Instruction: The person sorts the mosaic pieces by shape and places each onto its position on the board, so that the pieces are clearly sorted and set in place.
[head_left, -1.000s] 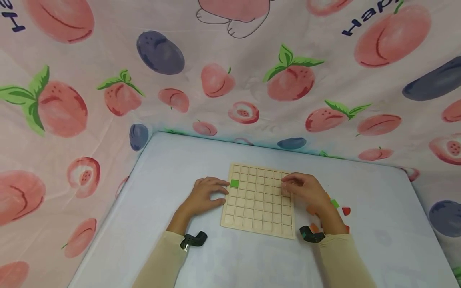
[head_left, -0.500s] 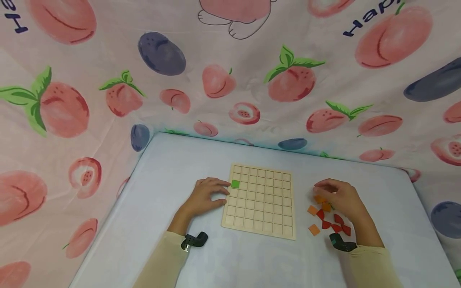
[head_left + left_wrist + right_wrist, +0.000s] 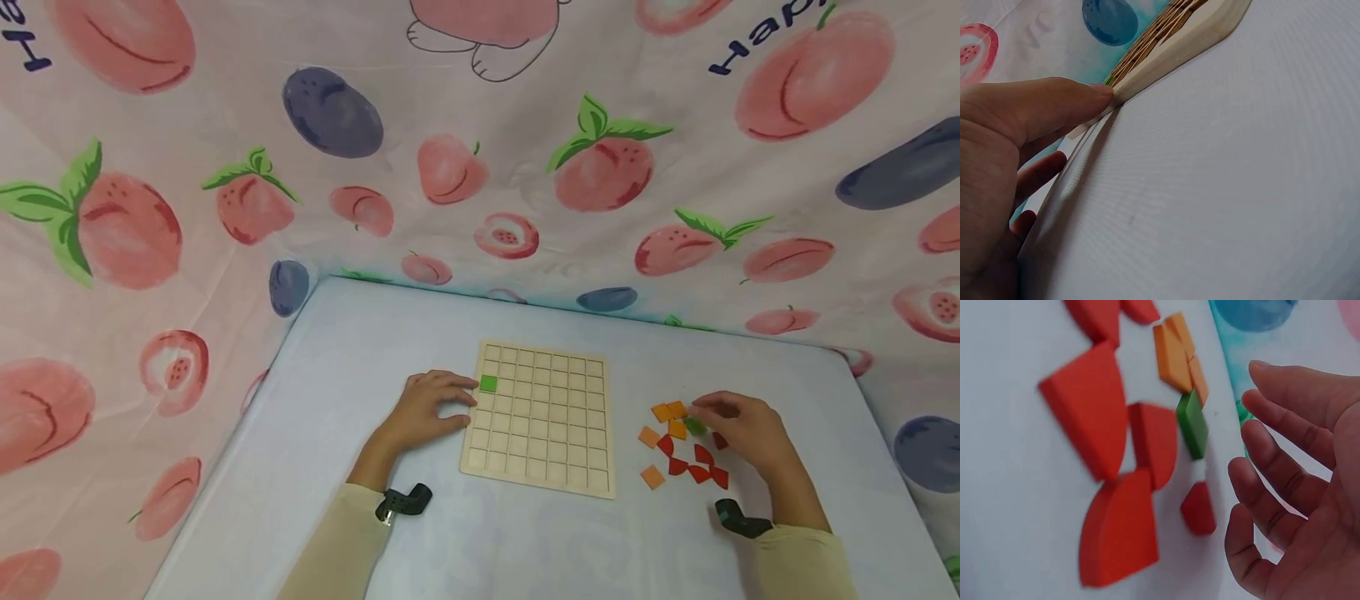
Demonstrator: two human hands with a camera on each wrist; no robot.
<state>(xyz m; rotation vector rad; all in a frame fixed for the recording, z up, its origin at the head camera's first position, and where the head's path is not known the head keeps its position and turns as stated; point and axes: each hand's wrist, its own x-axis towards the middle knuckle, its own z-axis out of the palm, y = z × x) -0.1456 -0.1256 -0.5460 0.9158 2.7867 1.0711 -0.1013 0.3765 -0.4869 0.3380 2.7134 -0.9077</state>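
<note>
A pale wooden grid board (image 3: 547,417) lies flat on the table, with one green square tile (image 3: 488,383) in a cell near its left edge. My left hand (image 3: 431,406) rests beside the board, fingertips at its left edge; in the left wrist view the thumb (image 3: 1054,103) touches the wooden rim. To the right of the board, my right hand (image 3: 746,427) hovers over the loose pieces with loosely bent fingers and nothing between them. Nearest its fingertips is a green tile (image 3: 1192,425), with a red piece (image 3: 1199,509) partly under the hand in the head view.
Several red quarter-round pieces (image 3: 699,473) and orange square tiles (image 3: 652,477) lie between the board and my right hand. The white table (image 3: 405,325) meets a fruit-print cloth (image 3: 450,100) at the back and left.
My right hand has moved right, from the board's right side over to the loose pieces, uncovering the orange and red ones. The left hand and the board have stayed put.
</note>
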